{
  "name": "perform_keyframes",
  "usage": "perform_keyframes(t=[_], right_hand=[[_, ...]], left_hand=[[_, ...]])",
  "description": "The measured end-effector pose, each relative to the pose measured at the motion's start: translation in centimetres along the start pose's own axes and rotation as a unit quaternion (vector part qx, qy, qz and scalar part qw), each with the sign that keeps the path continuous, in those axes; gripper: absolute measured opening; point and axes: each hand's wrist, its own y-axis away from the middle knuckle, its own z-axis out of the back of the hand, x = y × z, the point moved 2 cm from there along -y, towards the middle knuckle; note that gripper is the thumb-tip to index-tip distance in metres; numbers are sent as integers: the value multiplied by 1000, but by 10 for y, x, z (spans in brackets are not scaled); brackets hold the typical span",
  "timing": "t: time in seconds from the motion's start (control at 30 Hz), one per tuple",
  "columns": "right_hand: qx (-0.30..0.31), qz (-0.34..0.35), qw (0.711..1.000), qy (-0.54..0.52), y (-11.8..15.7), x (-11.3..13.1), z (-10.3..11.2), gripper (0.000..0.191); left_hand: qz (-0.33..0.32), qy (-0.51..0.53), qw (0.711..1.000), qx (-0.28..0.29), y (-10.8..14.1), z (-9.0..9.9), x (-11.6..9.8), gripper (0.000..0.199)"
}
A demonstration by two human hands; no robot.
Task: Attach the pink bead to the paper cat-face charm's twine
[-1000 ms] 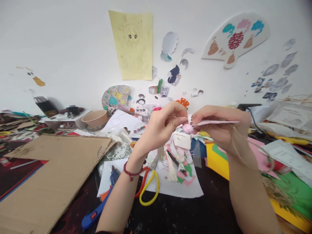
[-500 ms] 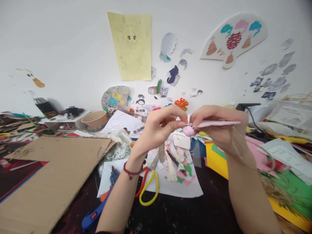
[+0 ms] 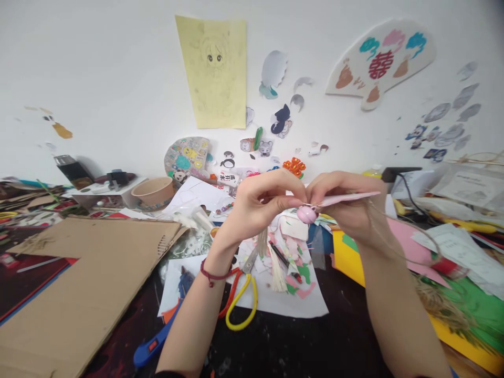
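My left hand (image 3: 268, 202) pinches a thin cord (image 3: 307, 205) between thumb and forefinger, in the air over the table. Right beside it, my right hand (image 3: 350, 202) is closed on a flat pink card (image 3: 348, 198), seen nearly edge-on. A shiny pink bell (image 3: 307, 214), or a bead like one, hangs just under the fingertips at the cord. From the card a loop of twine (image 3: 417, 231) droops to the right of my right wrist. Exactly how the cord joins the card is hidden by my fingers.
Scissors (image 3: 246, 294) with orange and yellow handles and a blue glue gun (image 3: 157, 341) lie near my left forearm. White paper (image 3: 311, 310) bears paper scraps, a pen and tassels (image 3: 277, 273). Cardboard (image 3: 86, 278) covers the left side; coloured sheets (image 3: 350, 260) lie right.
Both hands stay close together with the same hold. The card has tilted slightly and shifted a little left, the bell has turned and dropped slightly, and the twine loop has swung.
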Motion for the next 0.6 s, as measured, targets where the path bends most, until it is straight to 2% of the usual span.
perform_keyframes(t=[0.17,0.37,0.47,0.6], right_hand=[[-6,-26,1000,9,-1,-6,0,23],[-11,-25,1000,-14,-1,-6,0,30],[-11,-32,999,-15,-1,-5,2,27],[-3,-21,999,-36,-2,-3,4,15]], left_hand=[[-5,-42,999,6,-1,0,-2,7],[1,-92,996,10,0,3,-3,7],[32,-90,995,22,0,3,-4,5],[59,-94,994,13,1,2,-6,8]])
